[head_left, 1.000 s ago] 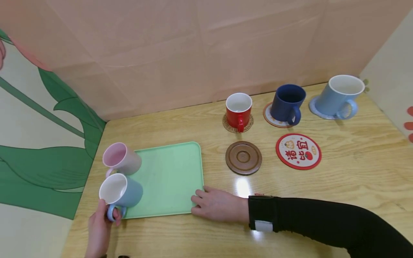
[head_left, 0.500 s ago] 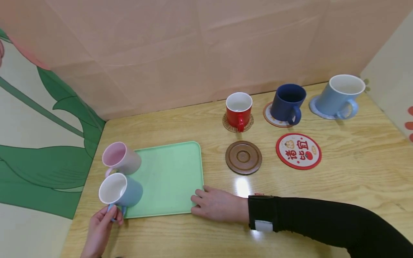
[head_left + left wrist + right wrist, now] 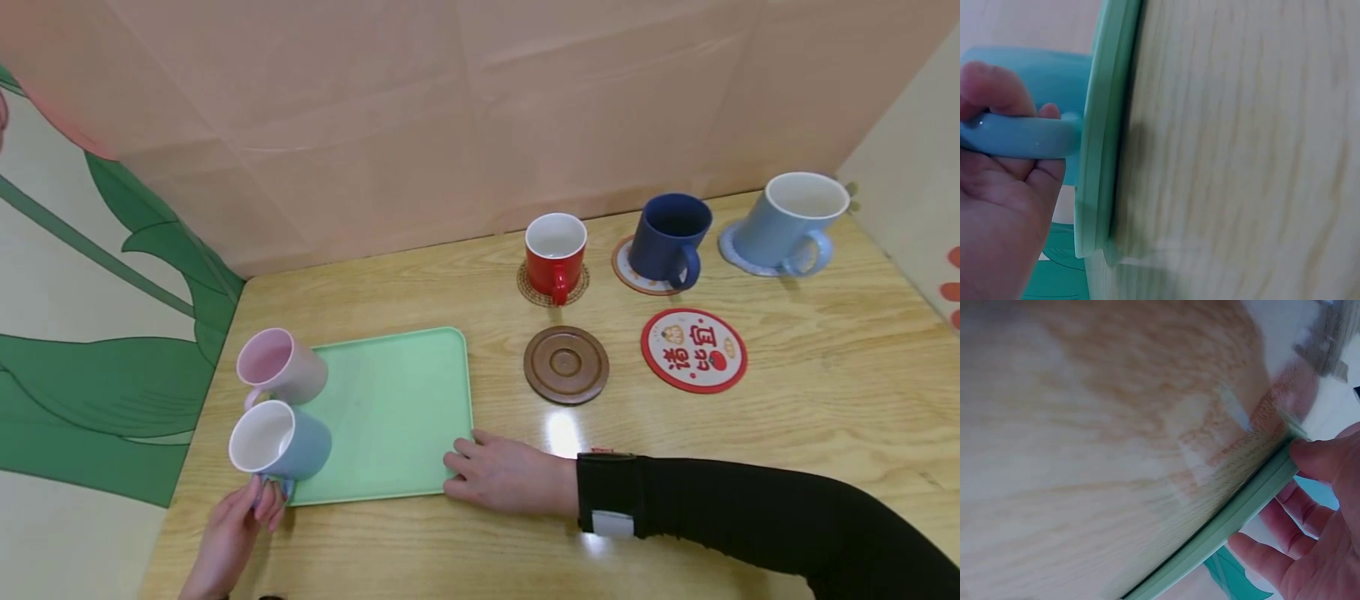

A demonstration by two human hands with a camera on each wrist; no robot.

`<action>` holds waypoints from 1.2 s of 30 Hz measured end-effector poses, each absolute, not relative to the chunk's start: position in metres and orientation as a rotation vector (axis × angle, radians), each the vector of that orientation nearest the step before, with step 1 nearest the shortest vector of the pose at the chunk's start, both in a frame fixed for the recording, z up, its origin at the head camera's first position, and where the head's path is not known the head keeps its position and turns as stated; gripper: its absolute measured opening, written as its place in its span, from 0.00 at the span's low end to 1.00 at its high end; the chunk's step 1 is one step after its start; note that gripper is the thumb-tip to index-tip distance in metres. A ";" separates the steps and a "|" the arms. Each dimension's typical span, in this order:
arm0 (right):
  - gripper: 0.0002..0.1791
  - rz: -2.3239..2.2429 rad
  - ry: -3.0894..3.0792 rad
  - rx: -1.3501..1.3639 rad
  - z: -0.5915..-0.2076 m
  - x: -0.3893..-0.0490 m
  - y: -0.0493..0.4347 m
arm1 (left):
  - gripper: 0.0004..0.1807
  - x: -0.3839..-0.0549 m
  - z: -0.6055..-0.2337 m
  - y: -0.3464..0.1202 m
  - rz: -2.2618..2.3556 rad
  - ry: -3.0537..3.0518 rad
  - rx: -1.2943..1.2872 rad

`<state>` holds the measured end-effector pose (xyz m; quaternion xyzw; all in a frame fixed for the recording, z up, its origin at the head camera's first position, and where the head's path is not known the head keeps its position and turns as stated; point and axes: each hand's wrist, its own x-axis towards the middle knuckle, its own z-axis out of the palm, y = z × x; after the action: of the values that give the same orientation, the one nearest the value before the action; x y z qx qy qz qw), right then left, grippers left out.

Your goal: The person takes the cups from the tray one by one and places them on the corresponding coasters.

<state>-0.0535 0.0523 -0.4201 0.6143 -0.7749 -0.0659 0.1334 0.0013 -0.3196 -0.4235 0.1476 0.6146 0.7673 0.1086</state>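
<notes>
Beside the near left corner of the green tray point(image 3: 397, 417), my left hand point(image 3: 236, 521) grips the handle of a light blue mug point(image 3: 303, 446) with a white inside. In the left wrist view the fingers curl round that handle point(image 3: 1022, 136), just above the tray rim point(image 3: 1100, 137). The mug stands upright at the tray's left end, and a pink mug point(image 3: 296, 371) stands right behind it. My right hand point(image 3: 502, 475) rests on the tray's near right corner. Its thumb and fingers touch the rim in the right wrist view, loosely extended.
A red mug point(image 3: 553, 271), a navy mug point(image 3: 656, 246) and a larger light blue mug point(image 3: 776, 229) stand on coasters along the back. A brown coaster point(image 3: 566, 387) and a red-rimmed coaster point(image 3: 693, 375) lie bare right of the tray. A draped cloth point(image 3: 465, 125) rises behind.
My left fingers have shifted from the mug's rim and handle to a closer hold on the handle alone. The mugs, tray and right hand stay in place.
</notes>
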 end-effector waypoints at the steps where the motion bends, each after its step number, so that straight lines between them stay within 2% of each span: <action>1: 0.02 -0.192 -2.248 1.782 -0.420 -0.053 0.053 | 0.23 0.001 -0.424 -0.319 2.276 1.786 0.443; 6: 0.02 -0.199 -2.248 1.785 -0.420 -0.053 0.052 | 0.22 0.003 -0.427 -0.311 2.376 1.770 0.449; 17: 0.02 -0.184 -2.247 1.781 -0.419 -0.054 0.054 | 0.23 0.014 -0.424 -0.269 2.393 2.085 0.134; 25: 0.01 -0.186 -2.251 1.781 -0.421 -0.054 0.053 | 0.23 0.014 -0.423 -0.238 2.448 2.105 0.159; 36: 0.02 -0.165 -2.334 1.779 -0.419 -0.054 0.052 | 0.23 0.001 -0.402 -0.194 2.423 2.117 0.177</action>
<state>-0.0535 0.0522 -0.4188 0.6021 -0.7900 -0.0558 0.1013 0.0012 -0.1941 -0.4018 0.0549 0.6565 0.7513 -0.0406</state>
